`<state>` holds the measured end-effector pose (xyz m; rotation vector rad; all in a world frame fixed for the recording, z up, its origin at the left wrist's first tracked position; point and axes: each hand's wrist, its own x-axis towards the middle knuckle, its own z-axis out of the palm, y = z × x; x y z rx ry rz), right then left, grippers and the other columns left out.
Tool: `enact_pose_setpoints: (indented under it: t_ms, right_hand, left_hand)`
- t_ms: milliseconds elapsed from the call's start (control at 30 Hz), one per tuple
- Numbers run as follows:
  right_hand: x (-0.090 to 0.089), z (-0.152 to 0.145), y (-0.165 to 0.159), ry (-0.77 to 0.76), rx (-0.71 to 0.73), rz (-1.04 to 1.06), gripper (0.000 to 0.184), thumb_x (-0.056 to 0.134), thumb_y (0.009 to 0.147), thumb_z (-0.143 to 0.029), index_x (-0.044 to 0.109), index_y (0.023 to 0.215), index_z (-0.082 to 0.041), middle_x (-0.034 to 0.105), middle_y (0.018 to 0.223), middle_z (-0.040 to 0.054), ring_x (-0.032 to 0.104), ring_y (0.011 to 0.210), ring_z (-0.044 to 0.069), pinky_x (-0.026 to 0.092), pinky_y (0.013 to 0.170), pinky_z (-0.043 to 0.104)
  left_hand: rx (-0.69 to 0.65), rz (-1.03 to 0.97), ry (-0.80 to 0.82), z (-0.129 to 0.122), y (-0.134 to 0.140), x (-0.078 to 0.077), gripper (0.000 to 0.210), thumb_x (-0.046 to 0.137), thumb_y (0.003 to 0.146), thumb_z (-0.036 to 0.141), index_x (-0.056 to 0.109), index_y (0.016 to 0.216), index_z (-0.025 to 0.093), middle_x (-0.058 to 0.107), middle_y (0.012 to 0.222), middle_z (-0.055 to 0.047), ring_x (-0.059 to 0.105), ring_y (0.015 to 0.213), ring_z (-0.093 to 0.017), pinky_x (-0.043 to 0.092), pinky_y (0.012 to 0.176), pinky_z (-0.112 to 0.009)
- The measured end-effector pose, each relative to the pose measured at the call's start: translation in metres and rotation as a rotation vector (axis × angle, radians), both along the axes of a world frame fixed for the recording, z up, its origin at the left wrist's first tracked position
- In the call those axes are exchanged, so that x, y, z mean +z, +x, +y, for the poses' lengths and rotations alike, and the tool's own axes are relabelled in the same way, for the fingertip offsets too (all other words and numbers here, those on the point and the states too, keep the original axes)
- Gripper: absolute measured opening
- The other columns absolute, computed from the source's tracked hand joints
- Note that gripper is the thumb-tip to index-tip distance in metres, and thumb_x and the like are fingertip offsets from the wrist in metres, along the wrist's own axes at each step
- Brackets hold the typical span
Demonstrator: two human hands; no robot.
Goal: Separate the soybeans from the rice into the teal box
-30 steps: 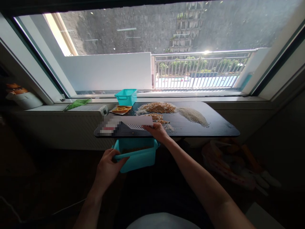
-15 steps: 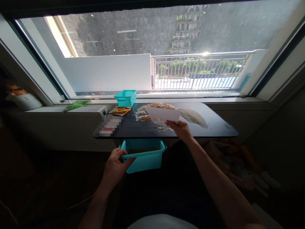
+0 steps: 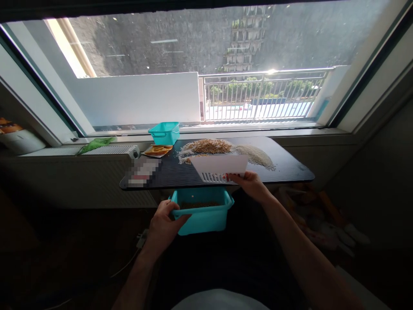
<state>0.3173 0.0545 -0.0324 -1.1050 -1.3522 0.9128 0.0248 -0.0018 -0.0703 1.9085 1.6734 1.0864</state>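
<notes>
My left hand (image 3: 167,221) grips the near left rim of a turquoise plastic bin (image 3: 203,222), held just below the table's front edge. Dark grainy contents lie in the bin, and a small pale speck shows against its inner wall. In my right hand (image 3: 253,185) is a white plastic scraper (image 3: 219,165) with a row of slots along its lower side, tilted at the front edge of the dark table (image 3: 287,170). Behind it are a heap of golden kernels (image 3: 211,146) and a pile of white grains (image 3: 254,156), which meet on the tabletop.
A smaller turquoise basket (image 3: 164,134) stands at the back left, beside an orange-printed packet (image 3: 157,150). A blurred flat item (image 3: 143,173) lies on the table's left end. Left of the table is a radiator (image 3: 80,176) with a green cloth (image 3: 97,144). A window closes off the back.
The scraper has come toward me, from over the grains to the table's front edge. A pale speck now shows in the bin. The view has shifted slightly; my left hand keeps its grip.
</notes>
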Motion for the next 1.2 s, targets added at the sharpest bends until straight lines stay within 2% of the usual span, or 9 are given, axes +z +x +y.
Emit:
enact_pose_setpoints:
  t_ms: [100, 200, 800, 1200]
  right_hand:
    - [-0.002, -0.001, 0.016, 0.046, -0.205, 0.018, 0.036, 0.077, 0.062, -0.054, 0.076, 0.071, -0.019, 0.073, 0.073, 0.0042, 0.066, 0.071, 0.021, 0.051, 0.072, 0.036]
    - [-0.005, 0.001, 0.026, 0.067, -0.294, 0.002, 0.037, 0.075, 0.063, -0.055, 0.072, 0.064, -0.018, 0.071, 0.068, 0.0043, 0.064, 0.067, 0.020, 0.050, 0.067, 0.034]
    - [-0.007, 0.009, 0.017, 0.045, -0.244, 0.058, 0.045, 0.076, 0.058, -0.062, 0.071, 0.063, -0.017, 0.071, 0.067, 0.0056, 0.064, 0.064, 0.019, 0.049, 0.061, 0.031]
    - [-0.003, 0.011, 0.011, 0.017, -0.223, 0.111, 0.044, 0.077, 0.056, -0.061, 0.071, 0.063, -0.018, 0.072, 0.068, 0.0052, 0.065, 0.065, 0.019, 0.050, 0.060, 0.030]
  left_hand:
    - [-0.013, 0.003, -0.002, -0.001, 0.003, 0.000, 0.031, 0.071, 0.068, 0.051, 0.060, 0.068, 0.022, 0.060, 0.089, -0.001, 0.060, 0.075, -0.018, 0.048, 0.063, -0.026]
    - [-0.037, 0.007, -0.005, -0.003, 0.007, 0.001, 0.031, 0.069, 0.071, 0.050, 0.058, 0.067, 0.021, 0.060, 0.094, -0.002, 0.061, 0.080, -0.019, 0.048, 0.067, -0.026]
    - [-0.072, 0.013, -0.003, -0.004, 0.017, 0.004, 0.026, 0.068, 0.073, 0.045, 0.058, 0.069, 0.021, 0.058, 0.102, -0.004, 0.061, 0.099, -0.024, 0.048, 0.083, -0.031]
    - [-0.088, 0.006, -0.007, -0.005, 0.019, 0.006, 0.027, 0.069, 0.073, 0.046, 0.059, 0.071, 0.021, 0.057, 0.096, -0.003, 0.063, 0.093, -0.023, 0.048, 0.081, -0.031]
